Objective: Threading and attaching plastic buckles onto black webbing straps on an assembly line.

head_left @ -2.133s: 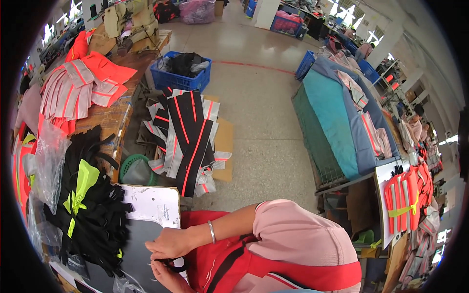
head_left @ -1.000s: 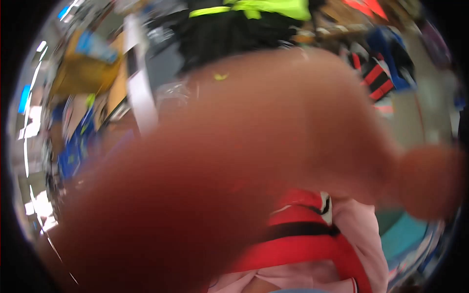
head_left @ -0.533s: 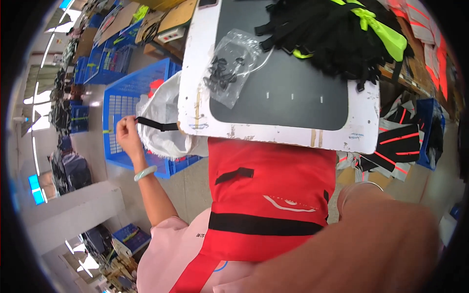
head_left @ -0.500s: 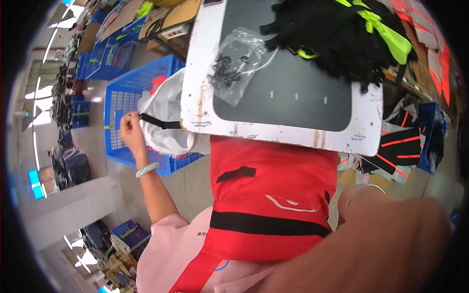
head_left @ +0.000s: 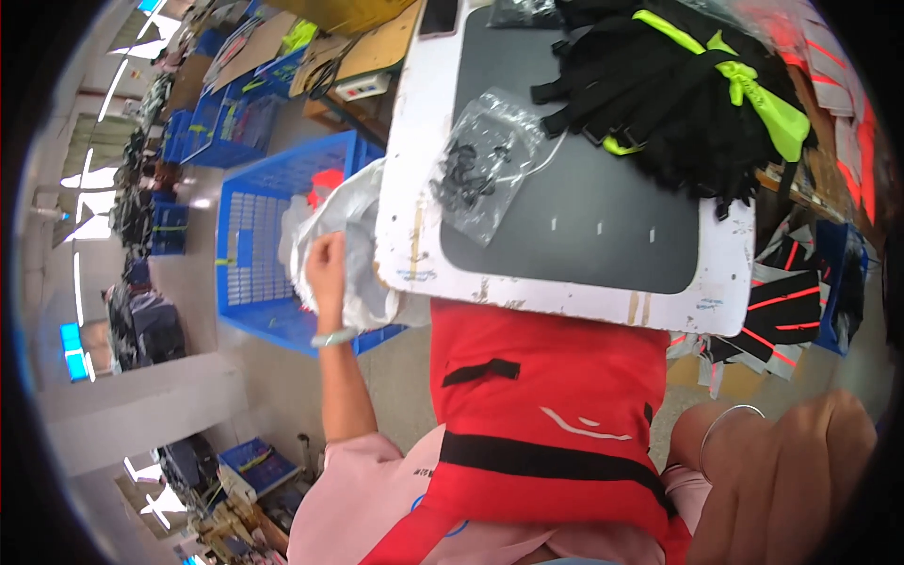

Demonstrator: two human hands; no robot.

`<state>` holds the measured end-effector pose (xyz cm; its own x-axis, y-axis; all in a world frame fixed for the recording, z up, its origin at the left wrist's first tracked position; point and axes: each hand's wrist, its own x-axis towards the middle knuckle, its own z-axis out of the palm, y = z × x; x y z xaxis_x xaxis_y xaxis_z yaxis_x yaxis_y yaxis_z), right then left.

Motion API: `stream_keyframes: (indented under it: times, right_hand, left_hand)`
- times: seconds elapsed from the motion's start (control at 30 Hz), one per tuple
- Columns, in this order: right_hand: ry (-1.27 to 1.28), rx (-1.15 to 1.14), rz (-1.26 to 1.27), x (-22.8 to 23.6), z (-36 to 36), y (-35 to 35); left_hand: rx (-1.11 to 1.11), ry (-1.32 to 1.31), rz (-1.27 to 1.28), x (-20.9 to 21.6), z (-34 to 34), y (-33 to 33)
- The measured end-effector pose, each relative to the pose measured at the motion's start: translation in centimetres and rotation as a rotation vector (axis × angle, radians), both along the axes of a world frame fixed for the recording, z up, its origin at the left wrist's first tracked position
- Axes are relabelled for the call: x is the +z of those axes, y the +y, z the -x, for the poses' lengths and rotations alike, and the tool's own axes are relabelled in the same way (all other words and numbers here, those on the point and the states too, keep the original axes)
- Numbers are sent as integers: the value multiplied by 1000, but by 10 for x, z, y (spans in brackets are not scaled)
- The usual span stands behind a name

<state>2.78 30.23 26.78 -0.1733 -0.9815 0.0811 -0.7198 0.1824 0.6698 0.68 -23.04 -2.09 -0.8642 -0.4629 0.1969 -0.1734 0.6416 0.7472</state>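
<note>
My left hand (head_left: 326,264), a pale green bangle on its wrist, is over the mouth of a white woven sack (head_left: 363,235) left of the table. Its fingers are curled together; anything in them is too hidden to make out. The sack leans inside a blue plastic basket (head_left: 254,254). My right hand (head_left: 800,461) is raised very close at the lower right, large and blurred, its fingertips hidden. A silver bangle (head_left: 720,414) shows on that arm. No black strap shows at my left hand.
Before me stands a white-edged table (head_left: 565,301) with a dark grey top. A clear plastic bag (head_left: 485,169) of small black parts lies there, beside a heap of black straps (head_left: 650,104) tied with a neon yellow band. A phone (head_left: 440,17) rests at the far left corner.
My left hand has moved right and inward, over the sack. The black strap it held out to the table's edge is out of sight. The view has shifted, and my right hand has moved rightward.
</note>
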Motion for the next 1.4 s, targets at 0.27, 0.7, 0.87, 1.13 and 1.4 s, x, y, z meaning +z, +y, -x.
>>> stream_keyframes:
  times: [0.27, 0.7, 0.87, 1.13, 1.4]
  right_hand:
    - [2750, -698, -1308, -66, 19, -60]
    - [2236, 1717, -2283, 14, 72, -148]
    - [2229, 892, -2349, 0, -26, -68]
    - [1650, -249, -3792, -108, -3, -51]
    - [2312, 817, -3414, -222, 43, -56]
  left_hand:
    - [-1293, 244, -1084, 178, 17, 215]
    - [-1173, 566, -1063, 208, -38, 253]
    - [-1165, 704, -1000, 221, -34, 258]
    - [-736, 661, 177, 167, 50, 269]
    - [-774, -17, 695, 23, 217, 300]
